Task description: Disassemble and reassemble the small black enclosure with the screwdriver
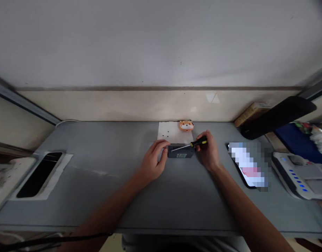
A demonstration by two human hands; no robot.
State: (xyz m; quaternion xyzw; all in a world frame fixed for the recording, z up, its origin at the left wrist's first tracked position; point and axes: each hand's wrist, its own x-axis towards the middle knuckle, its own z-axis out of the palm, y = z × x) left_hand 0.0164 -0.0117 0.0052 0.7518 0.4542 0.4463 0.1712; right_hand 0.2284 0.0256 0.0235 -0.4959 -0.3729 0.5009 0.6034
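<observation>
A small dark box-shaped device point(181, 151) lies on the grey table point(103, 168) near the far middle. My left hand point(154, 161) grips its left end, thumb and fingers curled round it. My right hand point(208, 151) is closed on a screwdriver point(194, 144) with a black and yellow handle. Its metal shaft slants down to the left, and the tip rests on the device's top near the left end. Behind the device lies a white paper sheet point(169, 132) with a few small dark specks on it.
An orange animal-shaped item point(186, 125) sits at the paper's far right corner. A phone with a lit screen point(246, 164) lies to the right, beside a white machine with blue lights point(297, 173). A black lamp head point(278, 115) and a book point(251, 112) stand far right. A dark slot point(38, 173) opens at left.
</observation>
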